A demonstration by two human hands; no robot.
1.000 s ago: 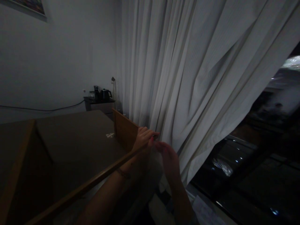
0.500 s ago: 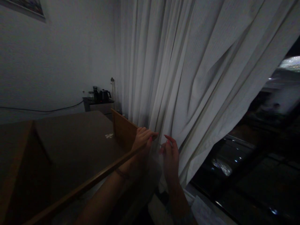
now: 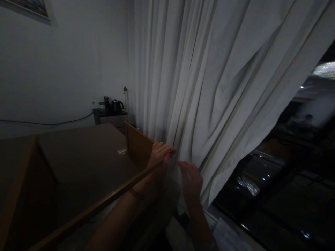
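Note:
My left hand (image 3: 159, 155) wraps over the far end of a long wooden board (image 3: 110, 198), whose narrow edge runs up from the lower left. Just right of that end, my right hand (image 3: 192, 176) has its thumb and fingertips pinched together. Whatever lies between those fingertips is too small and dark to make out. Beyond the left hand, a brown wooden panel (image 3: 137, 141) stands upright and meets the board near the hand. Another upright wooden panel (image 3: 28, 188) rises at the left.
A dark brown tabletop (image 3: 83, 146) stretches behind the panels, with a small pale item (image 3: 121, 151) on it. White curtains (image 3: 188, 87) hang close beyond my hands. A black kettle (image 3: 117, 105) stands on a small cabinet (image 3: 112, 120) in the corner. Dark glass (image 3: 274, 181) is at right.
My right hand's raised index finger has come down, and its fingers have closed into a pinch as the hand turned. The left hand and board stay in place.

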